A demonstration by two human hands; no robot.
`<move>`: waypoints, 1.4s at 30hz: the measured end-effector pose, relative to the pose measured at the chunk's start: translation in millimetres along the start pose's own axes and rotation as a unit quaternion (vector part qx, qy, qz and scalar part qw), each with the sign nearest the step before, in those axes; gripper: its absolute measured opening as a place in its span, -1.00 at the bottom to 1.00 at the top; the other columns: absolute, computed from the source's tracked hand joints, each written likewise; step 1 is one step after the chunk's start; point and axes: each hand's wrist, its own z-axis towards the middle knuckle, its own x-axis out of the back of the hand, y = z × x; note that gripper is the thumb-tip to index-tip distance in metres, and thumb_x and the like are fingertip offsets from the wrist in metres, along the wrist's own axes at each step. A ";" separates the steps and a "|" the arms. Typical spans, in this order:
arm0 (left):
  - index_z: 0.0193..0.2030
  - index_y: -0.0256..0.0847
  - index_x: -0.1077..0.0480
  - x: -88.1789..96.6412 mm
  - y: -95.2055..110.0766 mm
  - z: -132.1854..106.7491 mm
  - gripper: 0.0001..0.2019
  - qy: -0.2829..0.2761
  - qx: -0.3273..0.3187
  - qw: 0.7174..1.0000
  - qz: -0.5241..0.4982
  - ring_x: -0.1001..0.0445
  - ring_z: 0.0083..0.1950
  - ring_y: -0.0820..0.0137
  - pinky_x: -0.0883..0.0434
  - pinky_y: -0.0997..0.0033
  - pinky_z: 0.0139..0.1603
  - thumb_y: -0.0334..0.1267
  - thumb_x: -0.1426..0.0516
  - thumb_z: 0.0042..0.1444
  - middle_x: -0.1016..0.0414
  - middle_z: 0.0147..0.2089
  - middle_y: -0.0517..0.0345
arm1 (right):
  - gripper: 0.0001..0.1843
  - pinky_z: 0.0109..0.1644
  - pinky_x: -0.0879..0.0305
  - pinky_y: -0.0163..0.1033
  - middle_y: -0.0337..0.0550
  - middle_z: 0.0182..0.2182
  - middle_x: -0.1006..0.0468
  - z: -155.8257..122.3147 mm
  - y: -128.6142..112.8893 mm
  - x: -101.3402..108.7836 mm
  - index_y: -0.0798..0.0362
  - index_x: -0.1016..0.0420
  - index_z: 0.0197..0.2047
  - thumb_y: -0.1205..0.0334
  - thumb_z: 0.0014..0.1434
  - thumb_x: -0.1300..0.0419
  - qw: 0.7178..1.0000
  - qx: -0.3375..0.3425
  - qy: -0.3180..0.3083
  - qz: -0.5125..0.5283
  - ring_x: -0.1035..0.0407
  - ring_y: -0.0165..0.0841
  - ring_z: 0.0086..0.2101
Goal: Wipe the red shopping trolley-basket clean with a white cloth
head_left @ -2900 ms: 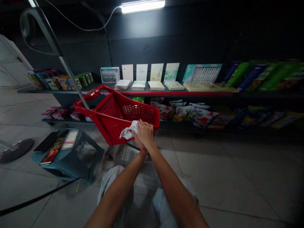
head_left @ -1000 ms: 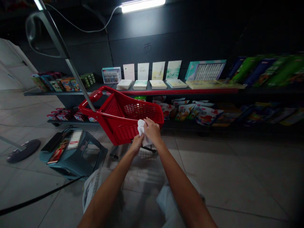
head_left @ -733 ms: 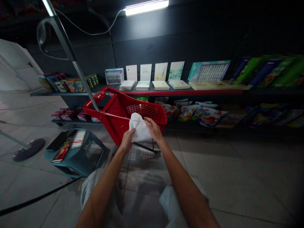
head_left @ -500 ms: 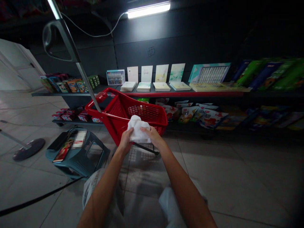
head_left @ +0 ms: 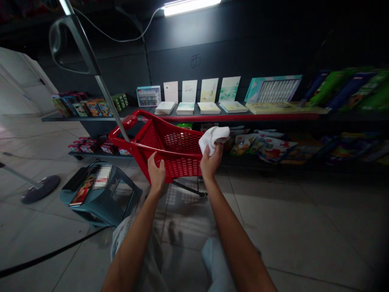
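A red plastic shopping cart stands on the tiled floor in front of me, its grey handle pole rising up to the left. My left hand grips the cart's near rim. My right hand is raised at the cart's right corner, closed on a crumpled white cloth held above the rim. Both forearms reach forward from the bottom of the view.
A teal plastic stool with a phone and cards on it sits to the left. A long low shelf with notebooks, paint sets and snack bags runs behind the cart. A fan base and a black cable lie at left.
Both hands held the white cloth together in front of the cart. Now my left hand has let go and gripped the rim, and my right hand has lifted the cloth up to the right.
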 end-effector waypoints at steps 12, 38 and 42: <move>0.59 -0.17 -0.03 -30.0 -5.1 -21.2 -0.19 -0.125 -0.160 0.960 0.194 0.18 0.67 0.07 0.01 -0.15 0.63 -0.43 -0.09 0.18 0.12 0.66 -0.04 | -0.34 0.54 0.05 0.00 -0.06 0.40 -0.37 -34.2 -2.5 -34.7 -0.01 -0.29 0.49 0.44 0.38 0.05 0.884 0.272 -0.350 -0.149 -0.23 -0.24 0.35; 0.58 -0.23 -0.05 -23.4 1.8 3.8 -0.24 -0.209 -0.259 0.853 0.403 0.24 0.67 0.08 -0.48 -0.02 0.36 -0.34 -0.06 0.23 0.02 0.64 -0.02 | -0.35 0.50 -0.09 -0.04 -0.12 0.39 -0.40 21.8 72.1 67.3 -0.02 -0.39 0.42 0.48 0.34 0.02 0.906 0.157 -0.346 -0.187 -0.28 -0.28 0.34; 0.62 -0.19 0.05 -25.4 6.6 -3.7 -0.19 -0.209 -0.229 0.854 0.419 0.30 0.68 0.03 -0.47 -0.21 0.31 -0.31 -0.04 0.23 0.18 0.67 0.03 | -0.34 0.52 -0.01 0.10 -0.09 0.40 -0.38 18.1 66.1 71.0 -0.02 -0.38 0.43 0.49 0.32 0.03 0.906 0.134 -0.348 -0.200 -0.26 -0.23 0.36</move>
